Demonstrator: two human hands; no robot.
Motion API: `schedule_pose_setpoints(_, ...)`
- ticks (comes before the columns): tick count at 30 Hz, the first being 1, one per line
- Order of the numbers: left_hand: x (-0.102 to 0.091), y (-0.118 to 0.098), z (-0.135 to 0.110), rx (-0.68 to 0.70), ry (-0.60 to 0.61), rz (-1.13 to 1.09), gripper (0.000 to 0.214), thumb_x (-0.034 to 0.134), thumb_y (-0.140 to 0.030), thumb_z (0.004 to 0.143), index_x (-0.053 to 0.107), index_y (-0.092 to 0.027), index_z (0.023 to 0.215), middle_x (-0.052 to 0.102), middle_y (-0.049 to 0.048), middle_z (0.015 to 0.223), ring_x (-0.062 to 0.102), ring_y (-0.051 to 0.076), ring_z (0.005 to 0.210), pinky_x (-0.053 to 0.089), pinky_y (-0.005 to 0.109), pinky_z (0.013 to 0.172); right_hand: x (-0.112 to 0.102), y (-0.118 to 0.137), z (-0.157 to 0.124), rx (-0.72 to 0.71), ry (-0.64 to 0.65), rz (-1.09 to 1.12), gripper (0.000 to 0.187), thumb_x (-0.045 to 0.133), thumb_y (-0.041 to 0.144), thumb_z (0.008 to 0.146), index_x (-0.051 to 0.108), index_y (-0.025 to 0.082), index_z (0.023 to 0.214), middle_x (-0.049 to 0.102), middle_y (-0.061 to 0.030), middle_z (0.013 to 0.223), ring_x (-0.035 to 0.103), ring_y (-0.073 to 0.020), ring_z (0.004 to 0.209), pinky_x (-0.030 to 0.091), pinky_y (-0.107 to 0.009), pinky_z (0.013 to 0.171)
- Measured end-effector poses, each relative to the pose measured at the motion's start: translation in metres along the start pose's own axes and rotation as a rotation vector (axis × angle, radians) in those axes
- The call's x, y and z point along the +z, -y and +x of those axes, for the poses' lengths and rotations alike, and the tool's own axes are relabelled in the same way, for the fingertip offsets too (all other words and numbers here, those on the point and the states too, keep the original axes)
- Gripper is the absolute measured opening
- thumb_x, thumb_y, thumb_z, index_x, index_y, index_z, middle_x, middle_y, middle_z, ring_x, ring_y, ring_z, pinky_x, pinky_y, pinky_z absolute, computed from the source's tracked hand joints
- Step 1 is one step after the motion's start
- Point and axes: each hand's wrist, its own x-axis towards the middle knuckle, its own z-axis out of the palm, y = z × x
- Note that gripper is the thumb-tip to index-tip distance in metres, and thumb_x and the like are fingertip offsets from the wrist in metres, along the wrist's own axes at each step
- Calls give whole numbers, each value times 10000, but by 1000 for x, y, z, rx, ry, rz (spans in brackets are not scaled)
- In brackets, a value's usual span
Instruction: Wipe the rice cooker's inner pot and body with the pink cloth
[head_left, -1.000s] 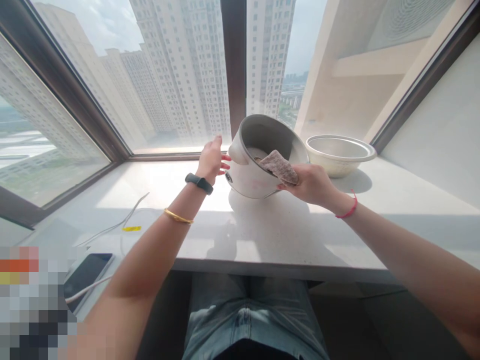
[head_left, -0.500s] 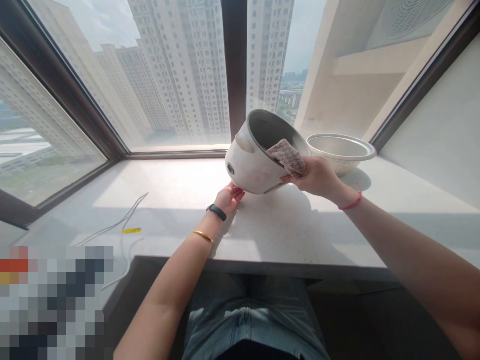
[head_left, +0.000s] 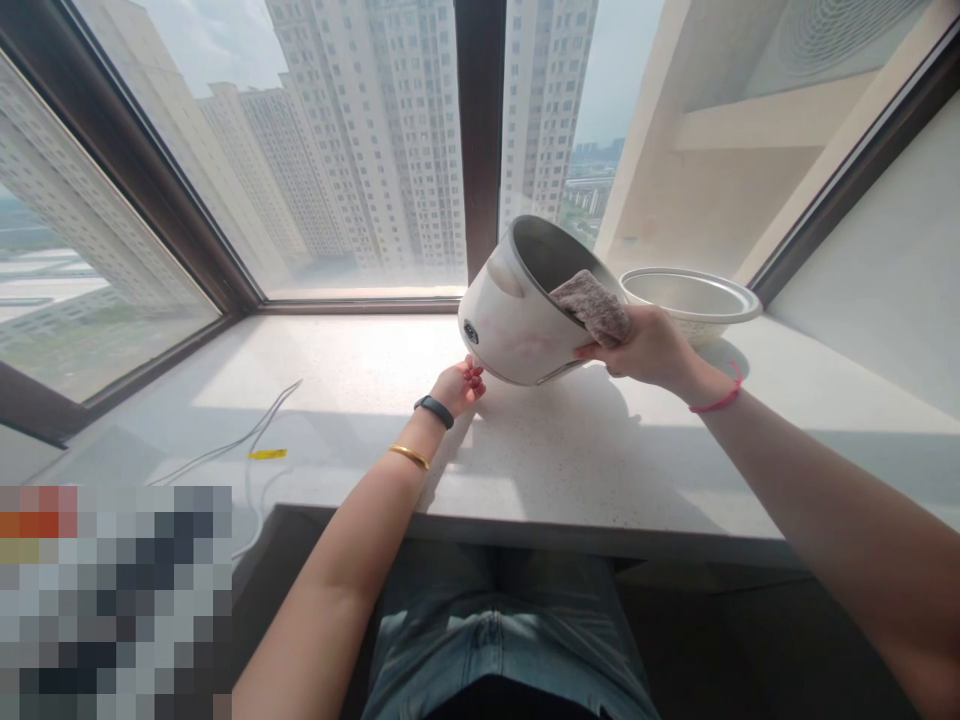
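A white electric cooking pot [head_left: 517,325] is tilted up off the white window counter [head_left: 570,460], its opening turned toward me and to the right. My right hand [head_left: 649,345] grips the pot's near rim together with a brownish-grey cloth [head_left: 594,304] that drapes over the rim into the pot. My left hand [head_left: 461,385] reaches under the pot's lower left side, its fingers curled against the base. A black band and a gold bangle sit on the left wrist, a red string on the right.
A metal bowl [head_left: 694,300] stands on the counter just behind my right hand. A white cable [head_left: 247,440] with a yellow tag lies at the counter's left. Window frames close the back; my lap in jeans is below the counter edge.
My left hand dropped from the pot's upper left side to beneath its base. The pot has been lifted and tilted further, with the cloth sliding up to the rim.
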Motion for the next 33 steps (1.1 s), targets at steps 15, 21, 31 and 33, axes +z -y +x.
schedule_pose_setpoints(15, 8, 7, -24, 272, -187, 120, 116, 590, -292, 982, 593, -176, 966, 613, 79, 987, 609, 159, 808, 472, 238, 662, 9, 6, -8, -81, -95, -164, 273, 813, 417, 652, 663, 195, 704, 621, -18, 546, 588, -209, 552, 393, -311, 560)
schedule_pose_setpoints(21, 36, -8, -71, 825, -37, 233, 368, 758, -329, 867, 624, -243, 1199, 594, 65, 1337, 496, 255, 1325, 447, 264, 979, 44, 29, -35, -210, -199, -465, 210, 682, 393, 795, 696, 188, 748, 726, -89, 738, 646, -239, 670, 291, -301, 585)
schedule_pose_setpoints(31, 67, -21, -68, 766, -134, 31, 237, 695, -170, 672, 570, -199, 872, 597, -28, 790, 600, 135, 747, 477, 223, 674, 39, 57, -43, -271, 101, -249, 156, 657, 343, 822, 727, 203, 825, 738, -58, 777, 659, -224, 708, 330, -284, 596)
schedule_pose_setpoints(33, 67, -24, -67, 753, -162, 24, 214, 628, -137, 650, 538, -206, 832, 549, -38, 739, 573, 129, 709, 456, 217, 639, 24, 54, -29, -189, 149, -102, 205, 650, 390, 840, 721, 198, 844, 719, -39, 749, 653, -217, 689, 374, -275, 591)
